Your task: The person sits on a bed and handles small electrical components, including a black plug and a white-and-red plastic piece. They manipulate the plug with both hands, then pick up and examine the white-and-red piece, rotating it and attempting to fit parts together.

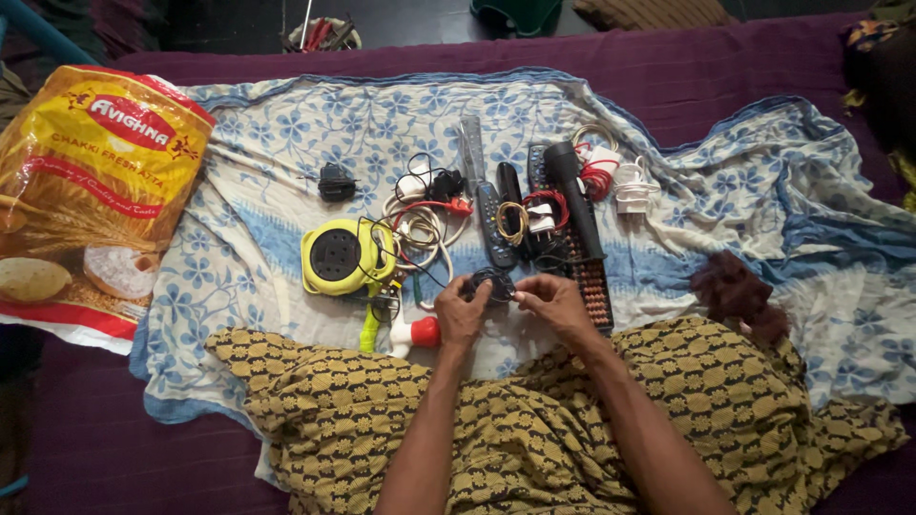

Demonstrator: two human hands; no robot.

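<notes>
My left hand (pixel 461 311) and my right hand (pixel 553 299) meet over a small coil of black cable (pixel 493 282), and both pinch it from either side. The coil lies on a blue-flowered white cloth (pixel 277 153). Just beyond my hands lie several remote controls (pixel 494 224), a black torch-like stick (pixel 573 195) and a tangle of white and red cables (pixel 425 224). A yellow-green round extension reel (pixel 339 256) sits left of my left hand. A white and red plug piece (pixel 415 334) lies near my left wrist.
A large yellow and red printed sack (pixel 91 181) lies at the left. A black adapter (pixel 335 181) and white chargers (pixel 630 189) rest on the cloth farther back. A dark maroon rag (pixel 735 291) lies to the right. Yellow patterned fabric (pixel 534 429) covers my lap.
</notes>
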